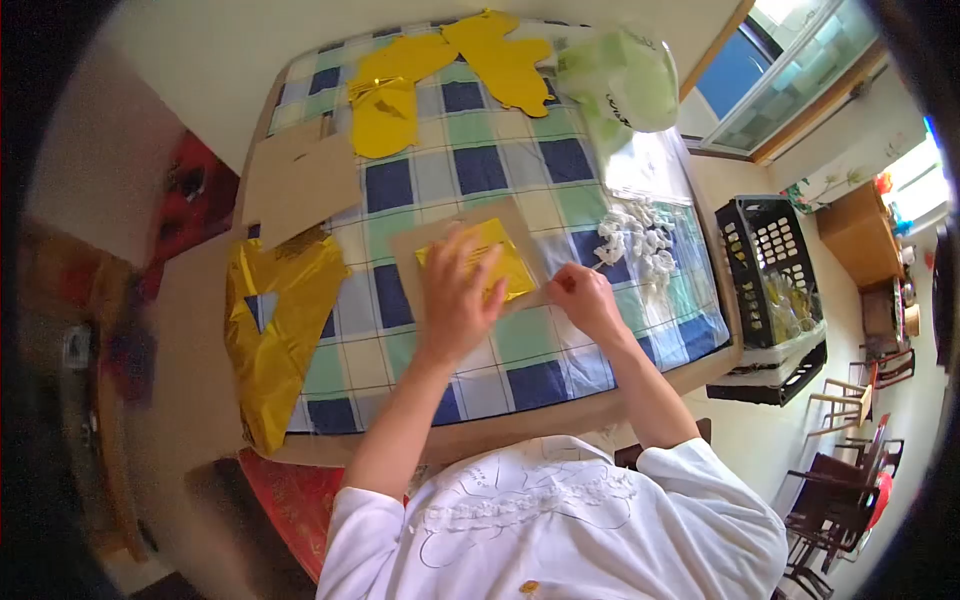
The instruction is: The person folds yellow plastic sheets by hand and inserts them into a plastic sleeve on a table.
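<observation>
Gold foil sheet [503, 256]: centred on cardboard square [408, 252], checked tablecloth [480, 165]. Our left hand [455, 295] flat, fingers spread, pinning foil steady. Our right hand [585, 298]: fingertips pinched together at cardboard's right edge, contents unclear to us.

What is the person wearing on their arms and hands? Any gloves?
No gloves. Both arms come out of short white sleeves on a white top with swirly stitched patterns. Below the sleeves the arms are bare. The left hand and right hand are bare too, and no watch or bracelet shows on either wrist.
</observation>
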Demonstrator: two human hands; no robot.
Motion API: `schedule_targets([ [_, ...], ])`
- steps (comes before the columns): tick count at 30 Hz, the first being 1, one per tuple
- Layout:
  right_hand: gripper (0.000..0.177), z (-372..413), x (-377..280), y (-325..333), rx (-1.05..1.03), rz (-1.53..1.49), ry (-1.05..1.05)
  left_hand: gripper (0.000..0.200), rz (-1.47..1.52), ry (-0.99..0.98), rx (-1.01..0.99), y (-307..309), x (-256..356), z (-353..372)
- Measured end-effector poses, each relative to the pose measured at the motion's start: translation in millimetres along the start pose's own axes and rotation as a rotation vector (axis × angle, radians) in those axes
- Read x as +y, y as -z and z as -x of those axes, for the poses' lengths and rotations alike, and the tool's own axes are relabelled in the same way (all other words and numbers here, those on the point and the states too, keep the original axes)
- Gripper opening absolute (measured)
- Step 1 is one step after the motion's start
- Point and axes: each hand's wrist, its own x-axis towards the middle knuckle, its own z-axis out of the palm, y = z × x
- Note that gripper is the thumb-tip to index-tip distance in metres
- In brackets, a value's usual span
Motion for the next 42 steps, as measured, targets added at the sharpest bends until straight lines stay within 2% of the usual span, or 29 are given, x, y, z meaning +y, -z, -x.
schedule_targets([
  [1, 0.018, 0.8, 0.8, -0.9, 0.009, -0.065, -0.017, 0.035, -0.028, -0.039, -0.006, 2.5, 14.2, -1.9],
  [3, 0.014, 0.3, 3.7, -4.9, -0.037, -0.245, -0.088, 0.024, -0.007, -0.069, -0.170, -15.4, 29.5, 8.8],
  [5, 0.011, 2.1, 2.6, -6.9, -0.086, -0.440, -0.219, 0.017, 0.022, -0.017, -0.219, -31.3, 40.3, 24.8],
  [6, 0.011, 1.9, 4.4, -7.3, -0.102, -0.421, -0.222, 0.014, 0.042, 0.008, -0.244, -36.4, 42.3, 28.8],
  [9, 0.021, 6.1, 6.9, -5.8, -0.087, -0.455, -0.141, 0.008, 0.031, 0.048, -0.218, -47.1, 43.2, 38.0],
  [12, 0.031, 5.9, 4.4, -3.1, -0.152, -0.603, -0.230, 0.008, 0.027, 0.062, -0.211, -51.6, 44.0, 35.1],
  [18, 0.033, 8.5, -1.2, -0.1, -0.148, -0.357, -0.151, 0.009, 0.070, 0.135, -0.201, -41.0, 47.2, 20.1],
  [21, 0.034, 9.8, -3.3, 3.2, -0.162, -0.363, -0.129, 0.010, 0.061, 0.184, -0.166, -28.4, 37.1, 17.8],
  [22, 0.034, 9.4, -6.9, 5.4, -0.177, -0.333, -0.165, 0.011, 0.058, 0.174, -0.208, -25.8, 36.6, 18.8],
  [25, 0.035, 8.2, -11.2, 4.7, -0.176, -0.362, -0.202, 0.012, 0.069, 0.056, -0.274, -35.4, 41.6, 23.8],
  [28, 0.037, 6.5, 0.0, 3.2, -0.193, -0.344, -0.189, 0.006, -0.004, 0.002, -0.243, -43.2, 48.7, 23.6],
  [34, 0.040, 8.7, 3.5, 4.9, -0.228, -0.581, -0.184, 0.011, -0.045, -0.007, -0.286, -51.0, 49.6, 23.6],
  [42, 0.041, 6.4, 11.1, -2.5, -0.206, -0.629, -0.208, 0.006, -0.033, -0.064, -0.283, -54.9, 49.4, 26.0],
])
